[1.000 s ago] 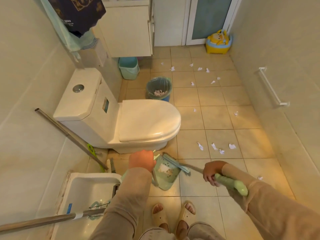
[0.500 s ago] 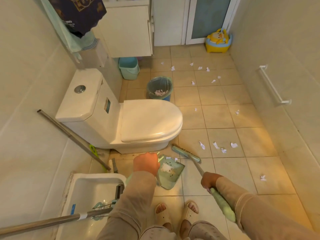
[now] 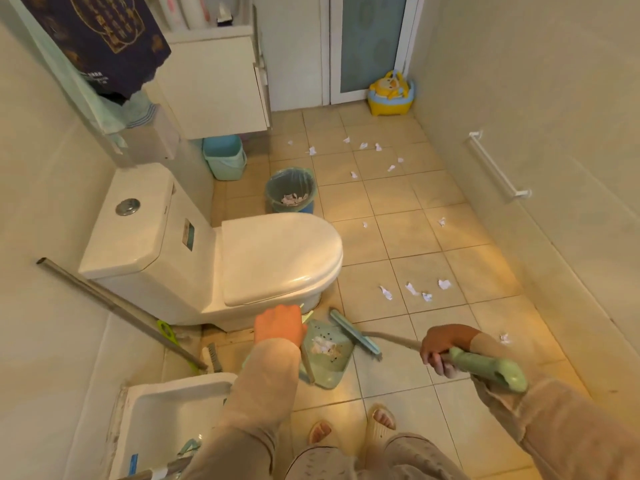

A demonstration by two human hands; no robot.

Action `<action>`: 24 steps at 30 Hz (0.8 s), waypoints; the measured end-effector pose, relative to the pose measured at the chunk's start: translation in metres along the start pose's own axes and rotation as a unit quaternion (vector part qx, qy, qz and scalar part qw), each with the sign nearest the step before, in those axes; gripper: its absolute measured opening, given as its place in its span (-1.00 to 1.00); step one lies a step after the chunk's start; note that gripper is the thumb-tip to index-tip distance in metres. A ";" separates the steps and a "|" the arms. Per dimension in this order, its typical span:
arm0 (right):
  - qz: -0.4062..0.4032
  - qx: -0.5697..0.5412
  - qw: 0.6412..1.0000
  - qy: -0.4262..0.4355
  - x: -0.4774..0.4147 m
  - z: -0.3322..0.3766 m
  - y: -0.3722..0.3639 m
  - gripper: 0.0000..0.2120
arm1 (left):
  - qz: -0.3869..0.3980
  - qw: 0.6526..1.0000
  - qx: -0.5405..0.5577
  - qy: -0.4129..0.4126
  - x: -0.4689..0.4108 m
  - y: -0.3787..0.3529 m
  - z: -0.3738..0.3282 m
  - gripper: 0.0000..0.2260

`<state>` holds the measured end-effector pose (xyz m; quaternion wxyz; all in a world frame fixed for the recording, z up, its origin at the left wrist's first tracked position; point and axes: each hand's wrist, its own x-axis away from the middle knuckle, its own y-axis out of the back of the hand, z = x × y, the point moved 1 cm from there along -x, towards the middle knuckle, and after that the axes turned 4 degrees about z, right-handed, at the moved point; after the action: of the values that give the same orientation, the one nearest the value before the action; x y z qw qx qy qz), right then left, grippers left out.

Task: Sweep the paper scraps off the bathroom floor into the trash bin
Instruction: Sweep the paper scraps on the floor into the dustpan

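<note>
My left hand (image 3: 278,325) grips the handle of a green dustpan (image 3: 327,362) that rests on the floor by the toilet base, with paper bits in it. My right hand (image 3: 441,346) is shut on the green-handled broom (image 3: 485,367); its blue head (image 3: 355,336) lies at the dustpan's right edge. White paper scraps (image 3: 412,289) lie on the tiles to the right, one scrap (image 3: 505,338) near my right wrist, and several more scraps (image 3: 362,146) lie towards the door. The trash bin (image 3: 277,183), lined with a bag and holding paper, stands beyond the toilet.
A white toilet (image 3: 242,258) fills the left middle. A mop sink (image 3: 166,420) sits at lower left with a metal pole (image 3: 114,308) leaning by it. A teal bucket (image 3: 225,161), a cabinet (image 3: 214,88), a yellow potty (image 3: 391,95) and a wall rail (image 3: 495,168) are around.
The broom head swung out towards the scraps, then came back against the dustpan's edge. My right hand moved right and the handle now lies flatter. My left hand kept hold of the dustpan.
</note>
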<state>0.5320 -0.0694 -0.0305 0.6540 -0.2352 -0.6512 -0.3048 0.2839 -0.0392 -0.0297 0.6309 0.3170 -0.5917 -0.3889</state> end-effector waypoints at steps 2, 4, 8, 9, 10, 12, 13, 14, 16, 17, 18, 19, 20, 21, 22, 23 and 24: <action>-0.017 -0.033 0.999 0.026 -0.005 -0.006 -0.007 -0.61 | -0.008 1.000 -0.002 -0.013 -0.001 0.001 -0.001 -0.72; -0.070 -0.055 0.995 0.052 -0.015 -0.020 -0.014 -0.67 | -0.014 0.999 -0.018 -0.036 -0.004 0.002 -0.004 -0.70; -0.083 -0.130 0.986 0.062 -0.022 -0.040 -0.021 -0.73 | -0.047 0.992 -0.077 -0.089 -0.014 0.008 -0.019 -0.69; -0.078 -0.147 0.985 0.054 -0.024 -0.046 -0.020 -0.73 | -0.053 0.990 -0.089 -0.101 -0.017 0.011 -0.025 -0.69; -0.080 -0.161 0.983 0.045 -0.023 -0.052 -0.018 -0.73 | -0.058 0.987 -0.101 -0.113 -0.021 0.014 -0.031 -0.70; -0.101 -0.186 0.977 0.038 -0.023 -0.064 -0.013 -0.72 | -0.065 0.981 -0.127 -0.135 -0.029 0.022 -0.044 -0.68; -0.102 -0.205 0.973 0.034 -0.021 -0.071 -0.011 -0.70 | -0.068 0.977 -0.140 -0.146 -0.033 0.027 -0.051 -0.67; -0.108 -0.223 0.968 0.031 -0.022 -0.077 -0.008 -0.69 | -0.069 0.974 -0.152 -0.154 -0.037 0.031 -0.057 -0.65; -0.119 -0.255 0.959 0.031 -0.024 -0.088 0.001 -0.68 | -0.063 0.971 -0.166 -0.160 -0.048 0.038 -0.068 -0.64; -0.124 -0.264 0.956 0.031 -0.024 -0.091 0.005 -0.68 | -0.059 0.971 -0.167 -0.158 -0.053 0.041 -0.072 -0.65; -0.130 -0.270 0.954 0.029 -0.025 -0.095 0.012 -0.67 | -0.055 0.972 -0.165 -0.156 -0.059 0.045 -0.077 -0.66; -0.135 -0.275 0.952 0.024 -0.024 -0.097 0.018 -0.67 | -0.051 0.973 -0.162 -0.153 -0.065 0.049 -0.081 -0.66; -0.137 -0.279 0.950 0.017 -0.023 -0.100 0.026 -0.67 | -0.049 0.974 -0.159 -0.151 -0.071 0.052 -0.085 -0.66; -0.137 -0.289 0.947 0.011 -0.022 -0.102 0.035 -0.67 | -0.048 0.975 -0.156 -0.150 -0.077 0.056 -0.090 -0.67; -0.140 -0.296 0.945 0.007 -0.023 -0.105 0.043 -0.67 | -0.048 0.975 -0.153 -0.152 -0.082 0.059 -0.094 -0.67; -0.142 -0.303 0.942 0.005 -0.023 -0.108 0.053 -0.67 | -0.047 0.976 -0.150 -0.154 -0.088 0.063 -0.100 -0.67; -0.144 -0.313 0.939 0.007 -0.025 -0.112 0.063 -0.67 | -0.046 0.976 -0.145 -0.155 -0.094 0.068 -0.107 -0.68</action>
<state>0.6567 -0.1017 -0.0540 0.5008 -0.3301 -0.5451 -0.5857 0.3983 0.0692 -0.0290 0.5522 0.1851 -0.6042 -0.5438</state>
